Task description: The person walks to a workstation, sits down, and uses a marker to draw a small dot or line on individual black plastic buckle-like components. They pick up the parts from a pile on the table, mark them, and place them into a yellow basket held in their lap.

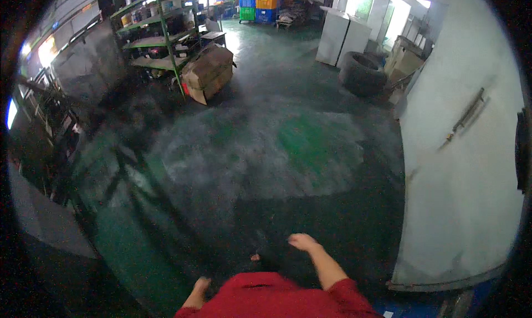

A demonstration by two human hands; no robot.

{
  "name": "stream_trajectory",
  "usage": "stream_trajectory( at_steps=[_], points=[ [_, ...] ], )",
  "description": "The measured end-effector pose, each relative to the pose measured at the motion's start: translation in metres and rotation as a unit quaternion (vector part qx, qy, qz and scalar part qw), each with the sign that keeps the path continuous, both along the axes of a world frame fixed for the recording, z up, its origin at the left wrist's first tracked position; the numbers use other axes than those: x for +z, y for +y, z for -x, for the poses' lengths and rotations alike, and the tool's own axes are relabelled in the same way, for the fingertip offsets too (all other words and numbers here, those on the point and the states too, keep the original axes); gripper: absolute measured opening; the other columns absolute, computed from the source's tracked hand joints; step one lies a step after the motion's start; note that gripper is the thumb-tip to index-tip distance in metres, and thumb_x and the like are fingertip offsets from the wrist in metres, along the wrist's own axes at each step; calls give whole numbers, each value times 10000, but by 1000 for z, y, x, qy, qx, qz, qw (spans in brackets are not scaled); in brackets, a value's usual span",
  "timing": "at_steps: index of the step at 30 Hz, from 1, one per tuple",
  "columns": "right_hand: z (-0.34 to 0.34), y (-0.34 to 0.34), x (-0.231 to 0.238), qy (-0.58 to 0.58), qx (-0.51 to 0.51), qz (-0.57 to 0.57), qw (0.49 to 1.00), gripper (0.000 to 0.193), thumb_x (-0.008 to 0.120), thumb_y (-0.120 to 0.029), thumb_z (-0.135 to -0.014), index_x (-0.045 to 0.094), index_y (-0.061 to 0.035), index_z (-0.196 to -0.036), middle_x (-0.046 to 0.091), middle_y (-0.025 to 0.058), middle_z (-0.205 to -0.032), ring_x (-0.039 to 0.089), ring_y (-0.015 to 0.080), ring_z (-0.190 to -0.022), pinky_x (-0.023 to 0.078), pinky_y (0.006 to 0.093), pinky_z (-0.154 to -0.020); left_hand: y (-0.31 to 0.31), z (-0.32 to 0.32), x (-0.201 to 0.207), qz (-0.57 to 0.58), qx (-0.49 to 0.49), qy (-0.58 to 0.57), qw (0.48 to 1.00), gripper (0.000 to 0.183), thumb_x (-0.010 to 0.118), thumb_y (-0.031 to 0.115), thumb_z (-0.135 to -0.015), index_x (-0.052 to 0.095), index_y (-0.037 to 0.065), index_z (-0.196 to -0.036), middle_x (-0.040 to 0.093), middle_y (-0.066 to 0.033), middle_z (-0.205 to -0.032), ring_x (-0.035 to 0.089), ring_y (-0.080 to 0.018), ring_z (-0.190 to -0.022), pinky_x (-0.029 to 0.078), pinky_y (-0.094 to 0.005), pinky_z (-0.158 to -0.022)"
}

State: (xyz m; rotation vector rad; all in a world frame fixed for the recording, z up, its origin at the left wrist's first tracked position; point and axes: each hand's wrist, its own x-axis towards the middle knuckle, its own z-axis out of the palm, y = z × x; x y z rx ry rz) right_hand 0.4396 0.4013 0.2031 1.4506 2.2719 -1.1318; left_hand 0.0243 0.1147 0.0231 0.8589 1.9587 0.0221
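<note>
My right hand is out in front of my red-sleeved body, above the dark green floor. Its fingers are curled in a loose fist, and nothing shows in them. Lower and to the left, my left hand hangs beside my body, smeared by motion, so its fingers cannot be made out. Neither hand touches anything that I can see. Nearest on the right is a large white panel with a long metal handle.
Green-framed shelves stand at the far left, a brown cardboard box by their foot. Ahead on the right are a thick black tyre and a white cabinet. Coloured plastic crates are stacked at the back.
</note>
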Motion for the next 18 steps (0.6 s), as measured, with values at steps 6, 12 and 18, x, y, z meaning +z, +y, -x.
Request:
stream_trajectory(
  at_steps=[6, 12, 18],
  points=[
    [-295, -9, -117, -273, -21, 17, 962, 262, 488, -262, -758, 636, -75, -865, 619, 144, -936, 583, 345, -842, 477, 433, -732, 504, -131, 202, -449, -214, -78, 864, 255, 503, 183, -836, 564, 25, -1027, 605, -175, -968, 572, -341, -917, 455, -391, -767],
    [-478, 179, -140, -476, -220, 444, 726, 248, 519, -253, -802, 661, -82, -912, 632, 113, -978, 605, 244, -853, 460, 363, -759, 749, -182, 221, -462, -19, -204, 863, 282, 511, 238, -845, 570, 38, -1034, 619, -161, -952, 593, -312, -899, 464, -371, -750],
    [-86, 592, -34, 8, -132, -81, 988, 321, 520, -301, -800, 606, -28, -947, 623, 170, -881, 600, 311, -831, 462, 385, -734, 603, -53, 80, -7, -94, 31, 995, 420, 475, 393, -801, 607, 46, -998, 585, -186, -1038, 544, -362, -976, 421, -438, -838]
  ],
)
